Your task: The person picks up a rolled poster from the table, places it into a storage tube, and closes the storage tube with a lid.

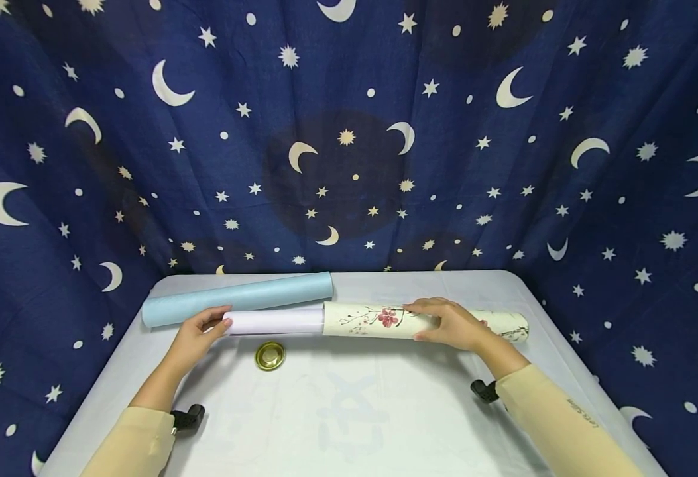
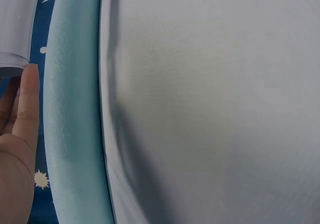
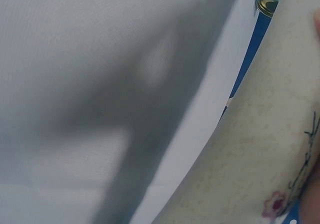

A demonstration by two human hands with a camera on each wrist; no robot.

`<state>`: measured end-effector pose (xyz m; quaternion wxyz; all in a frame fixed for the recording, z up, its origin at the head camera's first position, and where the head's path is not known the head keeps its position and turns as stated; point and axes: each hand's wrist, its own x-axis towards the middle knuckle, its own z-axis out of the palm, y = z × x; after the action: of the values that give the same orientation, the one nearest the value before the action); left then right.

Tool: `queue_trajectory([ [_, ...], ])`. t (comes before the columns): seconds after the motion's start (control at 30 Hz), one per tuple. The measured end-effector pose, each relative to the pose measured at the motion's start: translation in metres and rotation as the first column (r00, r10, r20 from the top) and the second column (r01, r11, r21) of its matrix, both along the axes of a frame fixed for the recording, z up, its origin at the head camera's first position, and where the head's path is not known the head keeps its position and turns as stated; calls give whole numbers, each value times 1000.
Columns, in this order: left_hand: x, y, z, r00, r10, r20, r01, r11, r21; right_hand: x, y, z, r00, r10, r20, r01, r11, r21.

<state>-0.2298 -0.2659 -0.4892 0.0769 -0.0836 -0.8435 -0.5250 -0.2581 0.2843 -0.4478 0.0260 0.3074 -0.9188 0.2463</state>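
Observation:
In the head view, a white roll of paper-like sheet (image 1: 274, 321) lies lengthwise, its right part inside a cream tube printed with plum blossoms (image 1: 354, 320). My left hand (image 1: 196, 334) holds the roll's left end between thumb and fingers. The left wrist view has the thumb (image 2: 27, 103) right at the rim of the white roll (image 2: 15, 23). Around the middle of the cream tube, my right hand (image 1: 450, 323) grips from above, thumb on the near side. Only the edge of that hand shows in the right wrist view, beside the cream tube (image 3: 250, 134).
Behind the white roll lies a light blue tube (image 1: 241, 296), slanted along the back of the white-covered table (image 1: 265, 424). A round gold lid (image 1: 270, 356) lies in front of the roll. Dark blue star-and-moon cloth (image 1: 349, 86) hangs around the back and sides.

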Motion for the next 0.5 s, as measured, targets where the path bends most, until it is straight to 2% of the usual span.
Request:
queue_trajectory([
  [0.17, 0, 0, -1, 1000, -5, -5, 5, 1000, 29, 0, 0, 0, 1000, -2, -3, 2, 1000, 2],
  [0.5, 1, 7, 3, 999, -34, -15, 34, 999, 2, 0, -1, 0, 1000, 0, -4, 0, 1000, 6],
])
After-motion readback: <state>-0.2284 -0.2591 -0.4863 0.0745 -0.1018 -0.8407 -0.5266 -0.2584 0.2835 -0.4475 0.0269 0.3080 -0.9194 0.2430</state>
